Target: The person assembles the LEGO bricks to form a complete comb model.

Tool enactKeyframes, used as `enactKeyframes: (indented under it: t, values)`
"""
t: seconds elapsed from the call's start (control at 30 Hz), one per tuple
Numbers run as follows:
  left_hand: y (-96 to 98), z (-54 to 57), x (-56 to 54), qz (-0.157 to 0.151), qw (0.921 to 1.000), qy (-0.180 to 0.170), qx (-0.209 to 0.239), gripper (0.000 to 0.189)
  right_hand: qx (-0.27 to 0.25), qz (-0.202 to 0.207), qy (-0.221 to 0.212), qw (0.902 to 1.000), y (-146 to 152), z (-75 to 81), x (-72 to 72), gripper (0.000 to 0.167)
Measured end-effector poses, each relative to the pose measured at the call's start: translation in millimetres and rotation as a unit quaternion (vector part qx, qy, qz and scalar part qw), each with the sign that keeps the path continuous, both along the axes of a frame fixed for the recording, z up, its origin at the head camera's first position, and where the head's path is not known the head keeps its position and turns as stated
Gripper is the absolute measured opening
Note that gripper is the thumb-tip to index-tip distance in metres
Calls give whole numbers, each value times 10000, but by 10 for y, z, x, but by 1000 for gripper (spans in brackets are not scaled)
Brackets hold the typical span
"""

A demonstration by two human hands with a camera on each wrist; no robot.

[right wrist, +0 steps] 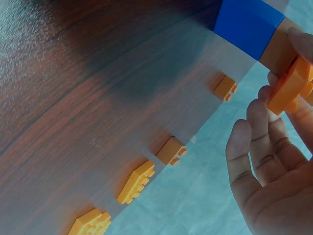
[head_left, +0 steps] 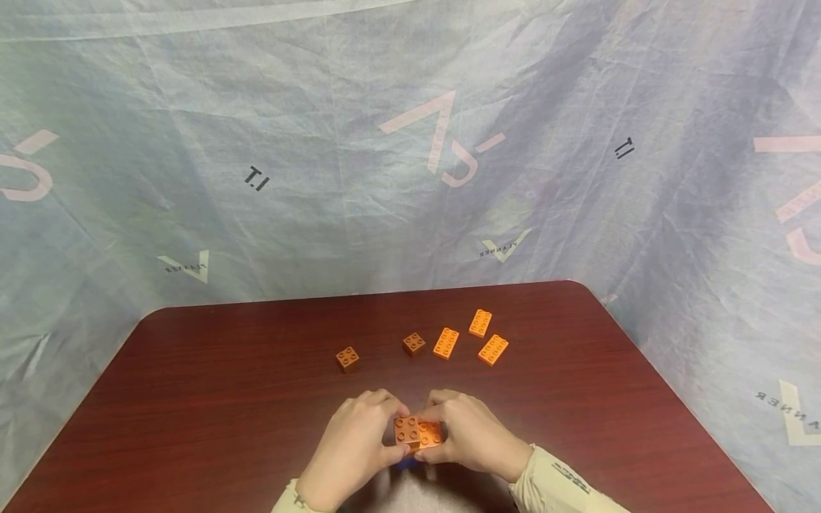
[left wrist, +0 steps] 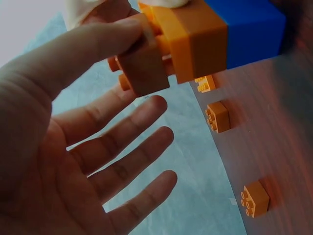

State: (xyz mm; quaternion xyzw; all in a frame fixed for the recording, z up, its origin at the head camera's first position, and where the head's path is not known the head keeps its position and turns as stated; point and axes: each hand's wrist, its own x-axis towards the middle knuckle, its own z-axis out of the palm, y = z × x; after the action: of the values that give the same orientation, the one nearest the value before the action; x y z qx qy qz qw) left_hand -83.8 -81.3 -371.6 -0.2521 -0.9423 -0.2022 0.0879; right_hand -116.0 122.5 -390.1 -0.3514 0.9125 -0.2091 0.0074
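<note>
Cloth: a pale printed sheet, creased, hanging all along the back and sides
Bench: dark red with rounded far corners
Left hand: thumb and forefinger pinch the top brown brick, the other fingers straight and spread
Right hand: thumb and forefinger nearly closed, gripping the stack around its lower brown brick
Stack: between the two hands, blue brick lowest, an orange plate over the lower brown one; whether it touches the bench I can't tell
Loose orange plates: three, farther off, right of two loose brown bricks
Top brown brick: over the plate's left end, a gap showing; I'd say it's being seated, and the next move calls for aligned studs and even pressure
Lettering: "PLANNER" mirrored, "T.I" slanted; the right sleeve's print is unreadable to me
</note>
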Motion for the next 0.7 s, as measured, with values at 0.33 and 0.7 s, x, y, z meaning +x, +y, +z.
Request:
enactKeyframes:
  t: [0.33,0.7]
  values:
    - [-1,-40,-12,67,9992,-352,168,34,-142,64,42,9999,20,-33,10,38]
    - [-24,-73,12,132,9983,-499,273,34,-395,277,155,9987,67,-1,55,49]
